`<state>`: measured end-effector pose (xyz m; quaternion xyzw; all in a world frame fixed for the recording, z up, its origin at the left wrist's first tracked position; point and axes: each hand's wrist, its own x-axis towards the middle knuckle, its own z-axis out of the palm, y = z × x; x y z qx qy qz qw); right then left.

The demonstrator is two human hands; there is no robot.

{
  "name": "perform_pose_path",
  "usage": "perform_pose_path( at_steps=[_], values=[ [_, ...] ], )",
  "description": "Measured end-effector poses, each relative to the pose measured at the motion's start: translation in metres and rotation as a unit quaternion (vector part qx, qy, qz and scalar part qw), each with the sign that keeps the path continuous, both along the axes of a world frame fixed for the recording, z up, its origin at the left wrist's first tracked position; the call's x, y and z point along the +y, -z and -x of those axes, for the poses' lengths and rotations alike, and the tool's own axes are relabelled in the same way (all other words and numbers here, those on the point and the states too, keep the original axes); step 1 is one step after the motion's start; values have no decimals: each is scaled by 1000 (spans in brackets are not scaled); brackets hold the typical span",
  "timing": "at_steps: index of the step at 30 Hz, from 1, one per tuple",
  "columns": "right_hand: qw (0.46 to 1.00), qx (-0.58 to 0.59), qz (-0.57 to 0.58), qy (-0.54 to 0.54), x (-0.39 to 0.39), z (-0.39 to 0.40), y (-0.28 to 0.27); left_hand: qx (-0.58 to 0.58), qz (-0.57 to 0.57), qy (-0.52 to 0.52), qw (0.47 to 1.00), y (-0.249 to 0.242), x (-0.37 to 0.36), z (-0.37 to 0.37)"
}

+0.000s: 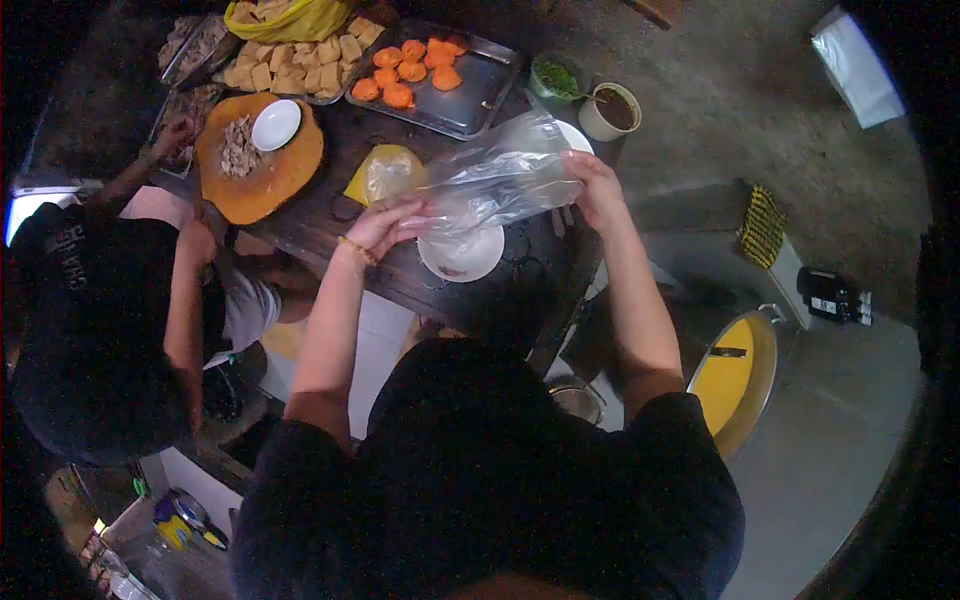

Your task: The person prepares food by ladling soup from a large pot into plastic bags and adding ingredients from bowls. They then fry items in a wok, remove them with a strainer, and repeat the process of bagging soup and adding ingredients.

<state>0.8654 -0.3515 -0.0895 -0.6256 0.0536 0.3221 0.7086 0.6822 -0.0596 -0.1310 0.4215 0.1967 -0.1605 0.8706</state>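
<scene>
A clear plastic bag (500, 170) is stretched between my two hands above the dark table. My left hand (383, 226), with a beaded bracelet at the wrist, pinches its left end. The other end is gripped by my right hand (597, 187). Below the bag stands a white bowl (470, 262), partly covered by it. Another white dish (575, 138) shows behind the bag near my right fingers. Just beyond my left hand lies a clear bag on something yellow (390, 174); its contents are hard to make out.
A metal tray (478, 105) holds several orange pieces; tofu-like blocks (300, 68) lie beside it. A cup of green herbs (555, 78) and a tub of dark sauce (609, 112) stand at the back. A co-worker (100, 310) sits left by a round chopping board (295, 180). A pot of yellow liquid (765, 375) is at right.
</scene>
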Motion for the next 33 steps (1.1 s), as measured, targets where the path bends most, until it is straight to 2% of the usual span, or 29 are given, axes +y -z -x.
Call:
perform_pose_path(
  at_steps=[3,4,5,6,7,8,9,10,11,12,14,15,17,18,19,20,21,22,23,24,25,26,27,29,30,31,33],
  values=[
    [1000,2,-23,17,-15,-12,26,13,-17,12,1000,-11,2,0],
    [982,-134,129,31,-13,-12,27,32,-27,-7,999,-15,1,-1],
    [923,-264,278,43,-13,-11,27,50,-36,-26,998,-17,0,-2],
    [922,-265,278,44,-18,-8,26,49,-36,-25,998,-11,-1,-5],
    [779,-467,415,54,0,18,-27,44,-84,-28,995,-1,-2,-7],
    [573,-632,518,59,18,35,-54,40,-132,-31,990,6,-3,-10],
    [683,-603,411,14,30,40,-49,43,-131,-31,990,4,-4,-15],
    [776,-556,296,-30,40,49,-43,-4,-179,-15,984,-3,-10,-19],
    [807,-483,311,-138,57,66,-62,-53,-225,2,973,-12,-18,-24],
    [823,-402,320,-242,76,82,-83,-52,-223,4,973,-31,-30,-28],
    [889,-341,106,-286,102,86,-45,-58,-164,-68,982,-73,-52,-32],
    [890,-339,106,-288,108,82,-49,-55,-163,-69,983,-76,-48,-34],
    [919,-144,-41,-364,119,74,-64,-73,21,-88,993,-82,-32,-39],
    [940,-73,-108,-316,122,71,-64,-72,21,-89,993,-88,-22,-36],
    [940,-71,-108,-317,125,67,-67,-95,33,-87,991,-99,-11,-31],
    [949,-50,-156,-268,126,60,-72,-118,45,-83,989,-108,-2,-27],
    [954,-29,-203,-218,125,52,-73,-138,4,-97,986,-115,2,-24],
    [954,-28,-202,-218,122,41,-69,-160,-108,-124,973,-116,9,-17],
    [965,-140,-88,-205,118,29,-63,-181,-219,-149,947,-117,18,-10],
    [950,-250,27,-186,113,22,-56,-181,-220,-149,947,-120,26,-3],
    [950,-249,26,-185,110,22,-50,-198,-372,-132,898,-125,32,6],
    [881,-415,132,-186,107,23,-44,-209,-513,-109,825,-129,35,12],
    [773,-562,232,-179,106,24,-38,-208,-514,-108,825,-133,32,17],
    [773,-561,232,-185,107,39,-26,-299,-708,-80,634,-144,19,22],
    [790,-542,225,-176,107,46,-22,-259,-765,-32,588,-146,17,24],
    [807,-522,218,-168,106,49,-14,-259,-766,-32,587,-143,17,23],
    [814,-504,224,-182,98,55,12,-204,-848,-33,488,-129,17,22]
  ],
)
